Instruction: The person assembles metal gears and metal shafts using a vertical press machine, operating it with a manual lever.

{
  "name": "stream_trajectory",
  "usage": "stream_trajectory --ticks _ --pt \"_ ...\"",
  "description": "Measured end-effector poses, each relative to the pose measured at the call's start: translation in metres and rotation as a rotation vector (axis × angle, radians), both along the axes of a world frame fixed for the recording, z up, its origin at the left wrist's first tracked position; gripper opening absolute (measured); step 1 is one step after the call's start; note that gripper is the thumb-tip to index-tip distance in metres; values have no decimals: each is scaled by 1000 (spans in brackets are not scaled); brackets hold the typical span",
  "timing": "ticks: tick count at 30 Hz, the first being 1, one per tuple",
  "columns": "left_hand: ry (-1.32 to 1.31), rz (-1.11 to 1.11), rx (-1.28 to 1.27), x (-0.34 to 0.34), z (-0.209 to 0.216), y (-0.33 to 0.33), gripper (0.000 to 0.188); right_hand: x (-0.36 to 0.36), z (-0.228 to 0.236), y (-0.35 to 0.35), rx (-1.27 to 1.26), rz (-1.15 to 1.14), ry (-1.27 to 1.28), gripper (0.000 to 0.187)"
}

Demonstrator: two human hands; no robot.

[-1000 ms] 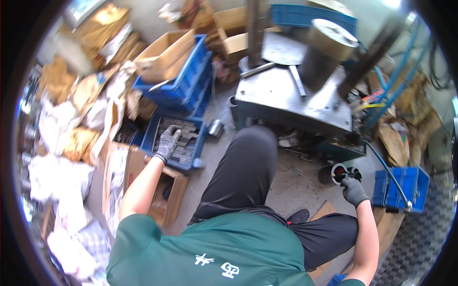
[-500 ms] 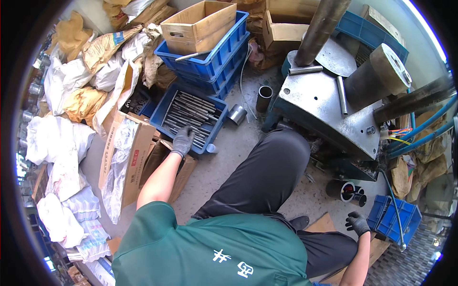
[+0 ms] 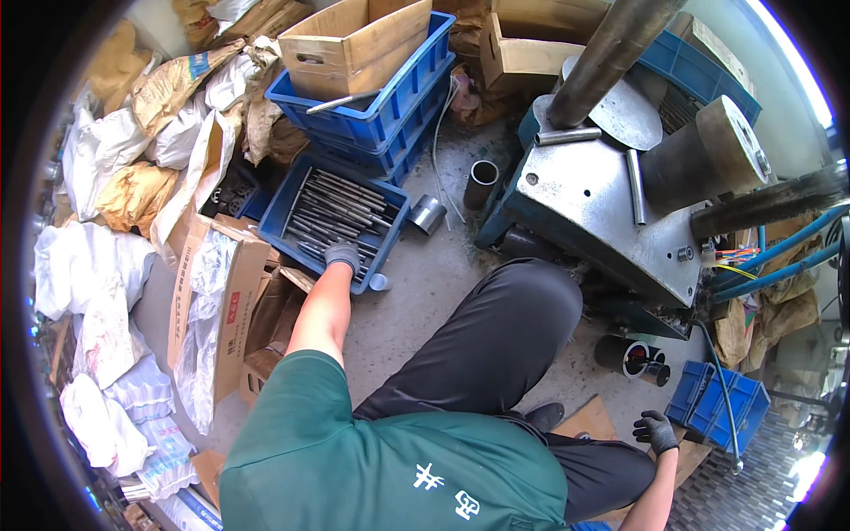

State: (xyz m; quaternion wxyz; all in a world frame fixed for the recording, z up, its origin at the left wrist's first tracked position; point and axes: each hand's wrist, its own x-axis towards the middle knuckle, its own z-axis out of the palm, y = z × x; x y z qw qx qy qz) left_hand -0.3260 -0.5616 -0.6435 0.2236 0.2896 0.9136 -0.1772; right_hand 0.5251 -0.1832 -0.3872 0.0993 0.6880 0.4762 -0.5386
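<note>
My left hand [image 3: 343, 256], in a grey glove, reaches into the near end of a blue plastic crate [image 3: 397, 223]. Many metal rods [image 3: 347, 203] lie side by side in that crate. The glove's back hides its fingertips, so whether they grip a rod does not show. Low on the right, my right hand [image 3: 655, 431], in a dark glove, hangs beside my knee with its fingers apart and nothing in it. The small blue bins [image 3: 719, 396] are nearest to it.
Right of centre stands a steel machine table [image 3: 602, 190] with a thick cylinder [image 3: 704, 155] and loose rods on top. Short pipe pieces [image 3: 481, 184] stand on the floor. Stacked blue crates [image 3: 372, 124] hold a wooden box [image 3: 359, 49]. Cardboard [image 3: 232, 310] and sacks [image 3: 97, 265] line the left.
My left hand has moved down deeper into the near end of the crate, over the rods. The whole view has shifted slightly. My right hand stays beside my knee.
</note>
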Motion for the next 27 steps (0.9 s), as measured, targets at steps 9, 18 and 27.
stream_trajectory --ticks 9,18,27 --pt "113 -65 94 -24 -24 -20 34 -16 -3 6 82 -47 98 35" --pt "-149 -135 -67 -31 -18 -22 37 -49 36 -12 228 47 169 38" --pt "-174 -123 -143 -21 -8 -17 40 -72 42 -8 521 602 -58 33"
